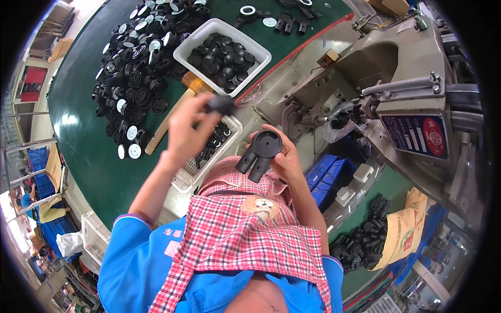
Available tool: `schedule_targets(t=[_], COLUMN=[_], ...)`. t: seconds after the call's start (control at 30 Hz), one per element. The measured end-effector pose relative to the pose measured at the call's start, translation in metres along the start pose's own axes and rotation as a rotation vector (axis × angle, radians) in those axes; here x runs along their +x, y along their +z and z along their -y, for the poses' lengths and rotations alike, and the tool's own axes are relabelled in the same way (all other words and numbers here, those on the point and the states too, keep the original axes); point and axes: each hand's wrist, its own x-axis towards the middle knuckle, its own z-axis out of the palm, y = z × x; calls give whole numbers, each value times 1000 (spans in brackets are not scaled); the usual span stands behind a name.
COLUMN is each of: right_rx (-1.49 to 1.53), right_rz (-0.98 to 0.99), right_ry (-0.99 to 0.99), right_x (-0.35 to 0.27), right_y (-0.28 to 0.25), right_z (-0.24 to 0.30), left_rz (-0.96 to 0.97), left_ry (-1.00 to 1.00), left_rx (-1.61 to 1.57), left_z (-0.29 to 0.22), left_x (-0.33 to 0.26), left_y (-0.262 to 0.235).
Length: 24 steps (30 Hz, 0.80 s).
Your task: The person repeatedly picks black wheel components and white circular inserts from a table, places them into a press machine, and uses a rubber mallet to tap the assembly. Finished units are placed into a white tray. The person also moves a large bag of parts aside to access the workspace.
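- Two bare hands work above the lap, over a red checked apron (240, 235) worn on a blue shirt.
- The right hand (284, 154) grips a black plastic fitting (259, 153), a round cup with two short tubes pointing down; the fingers curl round its far side and it sits just over the apron's top edge.
- The left hand (185, 130) is raised to the left of that fitting, its fingertips pinching a small black cap (220, 104); cap and fitting are apart, the cap higher and a little left.
- Under the left hand, left of the fitting, a white mesh basket (190, 175) holds more small black parts.
- Farther up from the fitting, a white rectangular tray (222, 49) is filled with black round caps.
- A wooden mallet (175, 112) lies between that tray and the left hand, its handle slanting down to the left.
- Left of the tray, a heap of black wheel-like pieces (138, 68), some with white faces, is spread on the green table (83, 135), which has a curved edge.
- Right of the fitting stands a grey press machine (396, 88), with blue crates (329, 175) just below it.
- Lower right of the fitting, a pile of black fittings (360, 237) lies beside a yellow sack (399, 229).
- Far left of the fitting, the factory floor shows blue crates and metal racks, blurred at the rim.
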Motion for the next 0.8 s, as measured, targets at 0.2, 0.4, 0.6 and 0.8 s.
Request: schedule_targets(t=[0.2, 0.4, 0.6, 0.8], right_rx=[-103, -290, -605, -696], right_rz=[-77, -168, -212, -368], right_ry=[-18, -32, -227, -451], right_x=[2, -6, -12, -14], right_y=[0, 1, 1, 12], right_z=[6, 29, 43, 47], left_rz=[128, 255, 233, 121], left_ry=[377, 569, 557, 629], left_rx=[-131, 31, 102, 101], left_z=[-14, -27, -43, -48], left_x=[-8, 7, 3, -8], left_y=[44, 48, 70, 101])
